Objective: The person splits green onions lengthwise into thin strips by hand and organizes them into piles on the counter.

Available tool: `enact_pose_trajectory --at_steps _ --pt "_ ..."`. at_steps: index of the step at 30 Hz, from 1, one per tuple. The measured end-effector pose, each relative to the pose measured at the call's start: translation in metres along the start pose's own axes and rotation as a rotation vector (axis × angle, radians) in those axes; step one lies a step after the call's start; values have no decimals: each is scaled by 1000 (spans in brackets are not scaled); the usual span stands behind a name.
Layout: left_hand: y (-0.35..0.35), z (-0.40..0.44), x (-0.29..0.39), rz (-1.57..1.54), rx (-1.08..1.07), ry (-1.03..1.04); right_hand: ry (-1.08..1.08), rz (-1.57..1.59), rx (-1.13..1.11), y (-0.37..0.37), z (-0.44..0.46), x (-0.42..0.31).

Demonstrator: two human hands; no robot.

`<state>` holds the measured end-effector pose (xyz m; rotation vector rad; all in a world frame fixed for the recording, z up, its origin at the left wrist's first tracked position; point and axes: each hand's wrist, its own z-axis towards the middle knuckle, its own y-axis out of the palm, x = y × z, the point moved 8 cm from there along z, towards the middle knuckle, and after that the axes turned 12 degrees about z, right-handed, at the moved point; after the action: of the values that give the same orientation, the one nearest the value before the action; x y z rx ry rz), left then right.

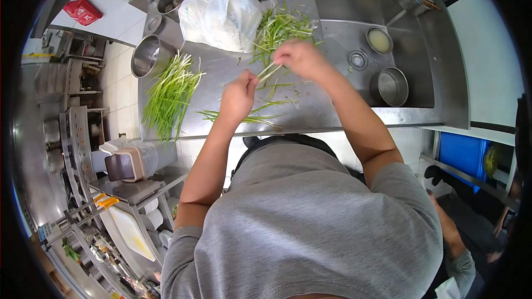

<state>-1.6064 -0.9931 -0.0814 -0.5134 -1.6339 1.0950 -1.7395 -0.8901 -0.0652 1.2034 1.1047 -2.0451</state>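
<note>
Pinched between my two hands are a few pale green chive stalks [268, 72], stretched slantwise over the steel counter. My left hand [238, 98] has its fingers closed on the lower end, while my right hand [302, 58] grips the upper end. Behind my right hand lies a loose heap of chives and trimmings [281, 29]. A neater bundle of chives [173, 97], white ends pointing away from me, rests at the counter's left side. Several loose chives [244, 117] are scattered near the front edge, just below my hands.
A full white plastic bag [221, 19] stands behind the hands. Steel pots [149, 58] line the counter's left side. At right, the sink [354, 27] holds a bowl of cloudy liquid [379, 40] and a pot [392, 86]. Another person's arm [446, 224] shows at lower right.
</note>
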Motion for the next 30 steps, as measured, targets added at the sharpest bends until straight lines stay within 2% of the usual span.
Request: enact_pose_trajectory --at_steps 3,4,7,10,16,22,25,28,30 --pt "5 1 -22 -230 -10 -115 151 -132 396 -49 -9 26" --pt "2 1 -19 -307 11 -126 342 118 365 -43 -12 41" --pt "2 1 -6 -490 63 -141 617 580 63 18 -22 39" --pt "9 5 3 -549 79 -119 610 910 65 56 -25 34" --pt "6 6 5 -558 56 -115 518 1023 262 21 -16 41" --pt "5 7 6 -570 49 -156 482 1017 157 22 -13 33" --pt "6 6 6 -549 52 -154 553 1049 243 24 -16 31" --pt "6 7 8 -523 73 -142 610 1119 226 38 -20 31" --pt "4 7 16 -496 66 -145 555 1087 279 33 -16 26"
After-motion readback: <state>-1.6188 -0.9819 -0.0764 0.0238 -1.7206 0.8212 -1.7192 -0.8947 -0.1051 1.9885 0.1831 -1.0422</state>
